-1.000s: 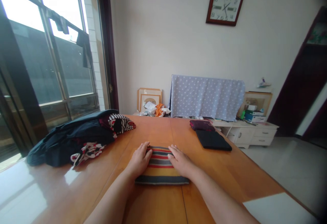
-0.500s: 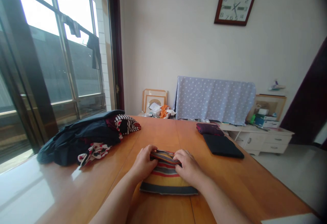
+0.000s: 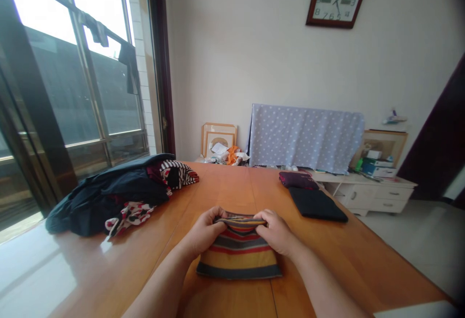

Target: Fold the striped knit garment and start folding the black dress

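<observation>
- My left hand [image 3: 208, 231] is closed on the far left corner of the striped cloth [image 3: 240, 257]; the thumb lies on the near side of the edge.
- My right hand [image 3: 278, 233] grips the far right corner of the same cloth, thumb likewise on the near side.
- Between the two sets of fingers, the gathered far edge dips slightly. Whether this edge is clear of the table [image 3: 225, 187] cannot be told.
- On the near side of my fingers, the cloth spreads toward me in red, grey and yellow bands; its dark grey near edge lies on the table.
- Beyond and to the right of my right fingers, well apart from them, lies a black folded cloth [image 3: 317, 205]. A purple folded cloth [image 3: 296, 180] touches its far end.
- To the left of my left fingers, well apart from them, is a heap of dark clothing [image 3: 109, 192]. A red, white and black patterned cloth [image 3: 132, 216] is at its near side; a black-and-white striped piece [image 3: 181, 173] is at its far right end.
</observation>
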